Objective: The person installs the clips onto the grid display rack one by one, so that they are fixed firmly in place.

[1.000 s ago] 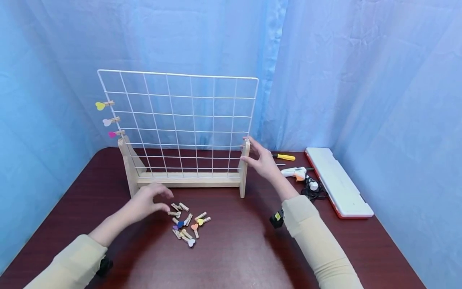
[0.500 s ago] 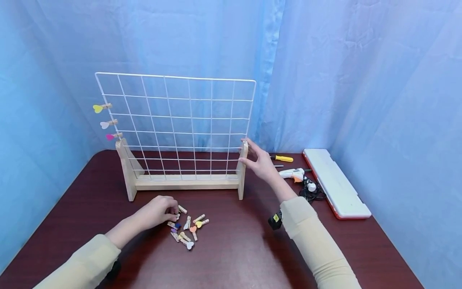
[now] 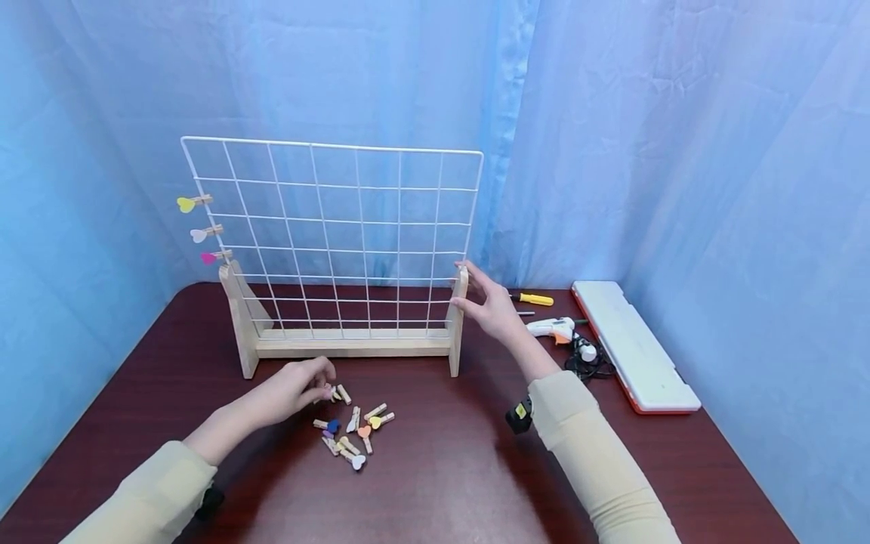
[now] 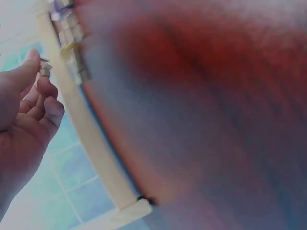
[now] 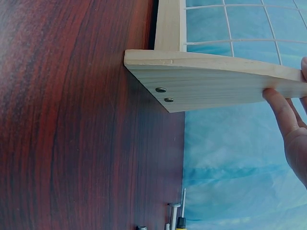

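My left hand (image 3: 294, 387) pinches a small wooden clothespin (image 4: 45, 70) between thumb and fingertip, just above the tabletop. Beside it lies a loose pile of mini clothespins with coloured hearts, among them a blue-heart clothespin (image 3: 332, 426), an orange-heart clothespin (image 3: 365, 433) and a white-heart clothespin (image 3: 357, 461). A white wire grid (image 3: 340, 221) stands upright in a wooden stand (image 3: 353, 347). The top of the stand's right side panel (image 5: 201, 81) is gripped by my right hand (image 3: 491, 306). Clipped along the grid's left edge are a yellow-heart (image 3: 186, 205), a white-heart (image 3: 198, 236) and a pink-heart clothespin (image 3: 208, 258).
To the right on the dark red table (image 3: 435, 483) lie a yellow-handled screwdriver (image 3: 536, 300), a white glue gun (image 3: 553, 328) with a coiled black cord (image 3: 587, 363), and a long white case (image 3: 635, 344) with a red base. Blue curtains (image 3: 612, 136) surround the table.
My left hand has come down to the pile, taken a clothespin and lifted slightly toward the stand. The blue-heart clothespin has shifted a little. My right hand keeps its hold on the stand.
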Demonstrator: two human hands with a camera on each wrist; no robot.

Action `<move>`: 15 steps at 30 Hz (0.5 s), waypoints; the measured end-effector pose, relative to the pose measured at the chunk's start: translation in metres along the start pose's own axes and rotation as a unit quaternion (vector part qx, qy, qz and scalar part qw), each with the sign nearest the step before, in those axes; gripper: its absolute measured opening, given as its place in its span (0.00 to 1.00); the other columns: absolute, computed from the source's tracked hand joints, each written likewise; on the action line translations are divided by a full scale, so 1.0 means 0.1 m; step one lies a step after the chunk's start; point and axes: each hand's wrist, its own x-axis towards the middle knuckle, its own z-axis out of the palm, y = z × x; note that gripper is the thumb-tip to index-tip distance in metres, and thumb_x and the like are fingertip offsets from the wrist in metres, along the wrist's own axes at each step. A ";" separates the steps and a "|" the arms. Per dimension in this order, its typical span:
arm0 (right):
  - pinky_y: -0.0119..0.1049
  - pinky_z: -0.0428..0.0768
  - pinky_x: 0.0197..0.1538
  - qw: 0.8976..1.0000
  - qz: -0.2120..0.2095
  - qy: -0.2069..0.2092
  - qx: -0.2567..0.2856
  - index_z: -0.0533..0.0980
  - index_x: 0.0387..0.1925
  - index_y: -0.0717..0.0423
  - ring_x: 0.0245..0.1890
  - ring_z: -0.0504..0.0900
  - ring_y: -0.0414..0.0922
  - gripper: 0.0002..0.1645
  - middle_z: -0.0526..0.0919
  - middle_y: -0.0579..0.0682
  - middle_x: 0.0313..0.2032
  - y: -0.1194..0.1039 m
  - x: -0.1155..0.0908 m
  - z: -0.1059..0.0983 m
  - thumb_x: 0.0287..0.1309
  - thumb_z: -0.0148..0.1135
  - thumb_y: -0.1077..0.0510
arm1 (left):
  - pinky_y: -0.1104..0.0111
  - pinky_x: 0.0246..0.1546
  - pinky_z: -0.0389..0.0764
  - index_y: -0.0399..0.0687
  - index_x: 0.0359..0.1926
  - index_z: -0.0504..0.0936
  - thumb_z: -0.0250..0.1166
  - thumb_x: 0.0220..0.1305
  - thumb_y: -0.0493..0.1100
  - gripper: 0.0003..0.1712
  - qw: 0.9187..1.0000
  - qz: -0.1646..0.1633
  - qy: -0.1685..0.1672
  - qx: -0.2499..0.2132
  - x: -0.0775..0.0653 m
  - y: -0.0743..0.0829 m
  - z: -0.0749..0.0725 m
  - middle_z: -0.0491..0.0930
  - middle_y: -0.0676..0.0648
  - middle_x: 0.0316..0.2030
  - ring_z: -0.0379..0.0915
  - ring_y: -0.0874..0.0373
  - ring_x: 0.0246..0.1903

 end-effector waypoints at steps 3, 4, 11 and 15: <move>0.51 0.72 0.49 1.000 -0.006 0.000 0.006 0.58 0.64 0.45 0.55 0.71 0.51 0.37 0.73 0.56 0.54 0.00 0.01 0.00 0.53 0.60 0.60 | 0.76 0.24 0.71 0.47 0.35 0.75 0.62 0.55 0.36 0.07 0.999 0.015 0.046 0.000 0.02 0.03 -0.13 0.71 0.59 0.22 0.66 0.71 0.21; 0.51 0.72 0.49 1.000 -0.008 0.001 0.008 0.59 0.63 0.45 0.55 0.71 0.51 0.37 0.74 0.57 0.53 0.01 0.01 -0.01 0.53 0.60 0.60 | 0.75 0.23 0.71 0.47 0.34 0.75 0.62 0.54 0.35 0.06 0.998 0.021 0.064 0.002 0.03 0.04 -0.18 0.71 0.59 0.22 0.66 0.71 0.21; 0.51 0.71 0.51 1.000 -0.015 0.000 0.010 0.59 0.63 0.47 0.54 0.71 0.52 0.36 0.74 0.58 0.53 0.00 0.01 -0.01 0.53 0.60 0.61 | 0.76 0.22 0.70 0.48 0.31 0.78 0.63 0.53 0.36 0.04 0.980 -0.009 0.197 0.015 0.08 0.12 -0.65 0.75 0.59 0.21 0.67 0.69 0.22; 0.52 0.70 0.51 1.000 -0.005 -0.001 0.009 0.58 0.64 0.47 0.55 0.70 0.52 0.37 0.72 0.57 0.55 -0.02 0.00 -0.01 0.53 0.60 0.60 | 0.78 0.22 0.71 0.51 0.33 0.80 0.64 0.53 0.40 0.04 0.964 -0.066 0.256 -0.043 0.09 0.19 -1.00 0.81 0.53 0.26 0.72 0.67 0.23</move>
